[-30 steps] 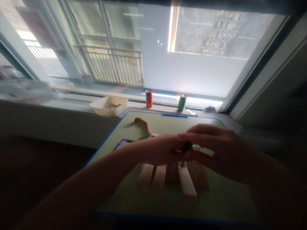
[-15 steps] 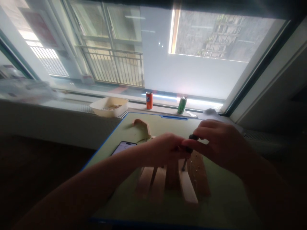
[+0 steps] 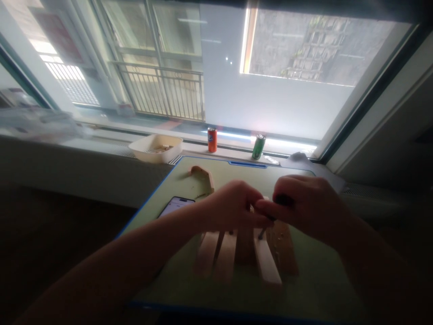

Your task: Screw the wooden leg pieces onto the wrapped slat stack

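My right hand [image 3: 306,205] is closed around the black handle of a screwdriver [image 3: 283,200]. The screwdriver leans, and its metal shaft runs down to a pale wooden strip [image 3: 268,262], where the tip meets the wood. Close against it, my left hand [image 3: 237,205] has its fingers pinched round the lower part of the tool; they partly hide it. Under my left hand and wrist lie two more wooden strips [image 3: 226,257], side by side. A brown wooden board [image 3: 287,255] with small bits on it is beneath the pale strip.
A curved wooden piece [image 3: 206,175] and a phone [image 3: 176,204] lie on the blue-edged green table [image 3: 233,172]. On the windowsill behind stand a cream plastic basin [image 3: 154,155], an orange can [image 3: 212,140] and a green can [image 3: 259,147].
My right hand has turned over the screwdriver's handle, covering more of it, and the handle now leans further right. My left hand stays round the lower part. The view has shifted slightly.
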`<state>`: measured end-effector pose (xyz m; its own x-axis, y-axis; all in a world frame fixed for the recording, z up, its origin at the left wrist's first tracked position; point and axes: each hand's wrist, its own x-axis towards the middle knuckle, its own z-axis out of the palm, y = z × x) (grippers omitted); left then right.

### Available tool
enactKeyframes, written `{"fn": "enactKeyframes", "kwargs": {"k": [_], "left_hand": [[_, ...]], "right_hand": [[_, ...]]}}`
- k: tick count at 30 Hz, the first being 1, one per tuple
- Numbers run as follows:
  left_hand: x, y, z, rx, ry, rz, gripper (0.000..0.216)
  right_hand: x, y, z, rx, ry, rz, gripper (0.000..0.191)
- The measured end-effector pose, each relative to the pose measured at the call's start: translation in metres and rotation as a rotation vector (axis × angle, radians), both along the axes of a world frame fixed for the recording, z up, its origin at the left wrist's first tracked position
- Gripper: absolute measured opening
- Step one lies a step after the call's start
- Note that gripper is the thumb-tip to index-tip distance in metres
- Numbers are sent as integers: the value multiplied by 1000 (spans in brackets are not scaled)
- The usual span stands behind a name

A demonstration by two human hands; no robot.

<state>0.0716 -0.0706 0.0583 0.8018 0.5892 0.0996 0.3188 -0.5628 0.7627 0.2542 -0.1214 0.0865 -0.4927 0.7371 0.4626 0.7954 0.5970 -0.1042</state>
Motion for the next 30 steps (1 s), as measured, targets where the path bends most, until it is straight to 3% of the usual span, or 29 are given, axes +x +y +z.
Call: {"fn": "enactKeyframes", "kwargs": {"k": [6, 9, 12, 16, 20, 24, 27, 30], "left_hand": [[0, 0, -1, 75, -28, -74, 29], [0, 1, 0, 58, -21, -124, 21], [0, 3, 1, 40, 2, -176, 14], [0, 9, -1, -38, -12, -269, 17], [-1, 11, -2, 22, -17, -200, 24], [0, 6, 1, 110, -14, -87, 29], [0, 4, 1, 143, -11, -129, 27], [0, 7, -1, 77, -45, -230, 19]], "right_hand": [[-9, -5, -2, 96, -105, -82, 34], [-4, -9, 3, -35, -39, 15, 19], [5, -10, 9, -157, 32, 148, 24], [16, -5, 12, -236, 1, 190, 24], [15, 7, 8, -133, -23, 119, 23], [3, 9, 1, -20, -52, 31, 38], [-1, 0, 2, 13, -54, -15, 38], [3, -10, 6, -36, -7, 54, 27]]}}
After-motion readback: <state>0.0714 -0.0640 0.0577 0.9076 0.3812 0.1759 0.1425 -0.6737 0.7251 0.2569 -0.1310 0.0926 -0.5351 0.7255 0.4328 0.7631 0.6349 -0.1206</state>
